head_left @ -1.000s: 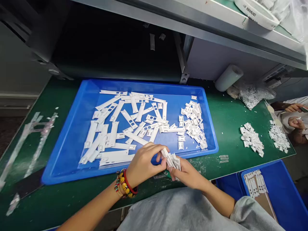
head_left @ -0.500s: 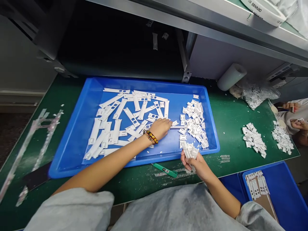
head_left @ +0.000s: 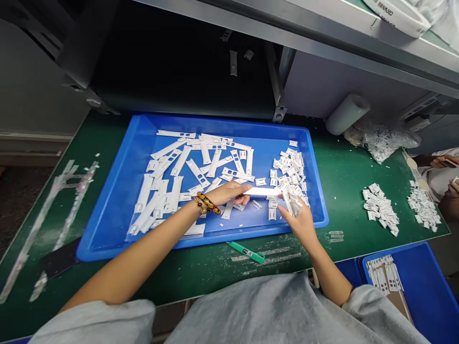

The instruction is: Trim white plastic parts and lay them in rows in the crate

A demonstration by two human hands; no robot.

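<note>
My left hand (head_left: pixel 231 193) pinches one end of a long white plastic strip (head_left: pixel 263 191), held level above the blue tray (head_left: pixel 236 234). The strip's other end reaches the small white plastic pieces (head_left: pixel 292 204) that my right hand (head_left: pixel 301 217) grips; whether they touch I cannot tell. How many pieces lie in that hand is hidden by the fingers. Beneath and left of my left hand, long white strips (head_left: pixel 175 196) lie scattered in the tray. A heap of small white pieces (head_left: pixel 290 165) fills the tray's right side.
A green cutter (head_left: pixel 247 252) lies before the tray. Small white pieces form piles (head_left: pixel 380 208) on the green table (head_left: pixel 344 181) at right. Behind stands a black conveyor belt (head_left: pixel 179 71) under a metal shelf (head_left: pixel 304 33). Another person's hands (head_left: pixel 448 177) show at far right.
My left hand has lifted the long strip and drawn back slightly left. My right hand, with its small pieces, has moved up over the tray towards the strip's free end.
</note>
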